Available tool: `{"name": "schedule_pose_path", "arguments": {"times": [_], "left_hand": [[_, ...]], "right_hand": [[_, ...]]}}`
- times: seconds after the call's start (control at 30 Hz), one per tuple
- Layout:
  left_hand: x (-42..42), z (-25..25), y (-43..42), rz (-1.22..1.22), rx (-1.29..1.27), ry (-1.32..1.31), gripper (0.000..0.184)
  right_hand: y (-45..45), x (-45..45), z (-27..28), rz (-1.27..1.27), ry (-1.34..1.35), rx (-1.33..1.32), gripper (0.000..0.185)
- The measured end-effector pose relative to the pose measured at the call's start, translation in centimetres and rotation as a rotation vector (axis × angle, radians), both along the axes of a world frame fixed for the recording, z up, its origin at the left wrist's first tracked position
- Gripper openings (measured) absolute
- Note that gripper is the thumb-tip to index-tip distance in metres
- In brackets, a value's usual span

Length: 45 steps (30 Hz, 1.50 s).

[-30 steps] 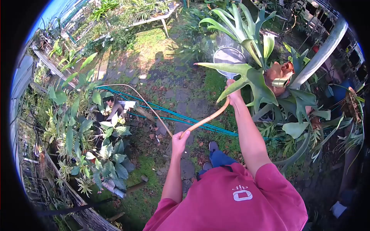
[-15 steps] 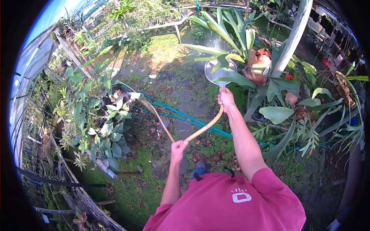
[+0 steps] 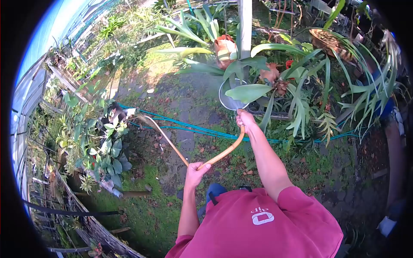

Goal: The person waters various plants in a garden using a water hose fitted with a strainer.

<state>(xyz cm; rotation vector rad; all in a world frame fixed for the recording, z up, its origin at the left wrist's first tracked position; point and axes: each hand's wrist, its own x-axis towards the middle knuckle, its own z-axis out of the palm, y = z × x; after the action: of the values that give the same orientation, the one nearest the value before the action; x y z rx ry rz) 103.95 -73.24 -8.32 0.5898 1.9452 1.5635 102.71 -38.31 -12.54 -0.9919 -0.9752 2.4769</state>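
Observation:
Closed around a yellow-orange garden hose (image 3: 229,151), my left hand (image 3: 196,173) is low in front of my body. My right hand (image 3: 245,120) grips the hose's upper end, just below a wide round watering head (image 3: 232,103). That head is partly hidden behind a broad green leaf (image 3: 249,92) of a staghorn fern. A faint haze of water shows by the head. Between my hands the hose sags in a curve, and beyond my left hand it runs up to the left.
A pale post (image 3: 245,30) rises beside the ferns, near a brown papery fern base (image 3: 226,50). Thin green hoses (image 3: 195,127) cross the mossy paved ground (image 3: 185,105). Leafy plants (image 3: 107,150) crowd the left side, and a hanging basket (image 3: 330,42) is at the right.
My view has turned to the right, so the post and ferns appear further left. The watering head has passed from beside the upper fern to behind the lower broad leaf.

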Motion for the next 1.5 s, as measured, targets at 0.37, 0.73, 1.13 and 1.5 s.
{"name": "schedule_pose_path", "arguments": {"times": [0.37,0.73,1.13,1.5], "left_hand": [[4.8,0.9,-0.5,-0.261,-0.167,0.054,0.041],[9.2,0.1,-4.3,-0.294,-0.425,0.310,0.064],[19.4,0.2,0.1,-0.373,-0.300,0.319,0.057],[37.5,-0.6,10.9,-0.542,0.093,-0.025,0.046]], "right_hand": [[-1.0,14.1,-2.6,-0.349,-0.021,0.025,0.003],[-5.4,24.7,-4.9,-0.609,-0.159,0.152,0.001],[-1.8,35.5,-5.3,-0.487,-0.118,0.137,0.003],[10.7,49.4,-0.1,-0.436,-0.015,0.164,0.005]]}}
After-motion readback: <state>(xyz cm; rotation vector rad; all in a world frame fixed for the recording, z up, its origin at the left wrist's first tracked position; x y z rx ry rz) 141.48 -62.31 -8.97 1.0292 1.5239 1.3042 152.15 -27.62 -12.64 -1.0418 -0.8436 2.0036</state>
